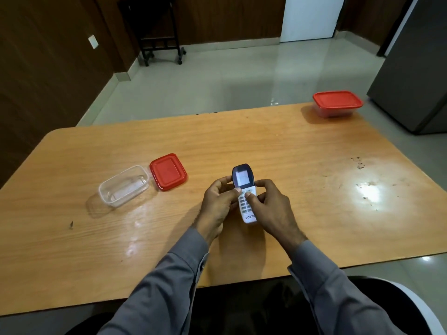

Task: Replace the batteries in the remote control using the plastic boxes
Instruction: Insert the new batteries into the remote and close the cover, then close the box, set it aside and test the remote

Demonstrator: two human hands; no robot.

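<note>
A white remote control (244, 187) with a dark screen end and grey buttons is held face up over the middle of the wooden table (314, 170). My left hand (219, 204) grips its left side, thumb on the edge below the screen. My right hand (271, 206) grips its right side, thumb on the buttons. An open clear plastic box (123, 186) stands to the left and looks empty. Its red lid (168, 171) lies flat right beside it. A second plastic box (337, 103), closed with a red lid, sits at the far right corner; its contents are hidden.
A grey cabinet (416, 68) stands close to the table's far right corner. A black wheeled stand (159, 32) is against the back wall across the tiled floor. Small dark specks (358, 163) mark the table's right side.
</note>
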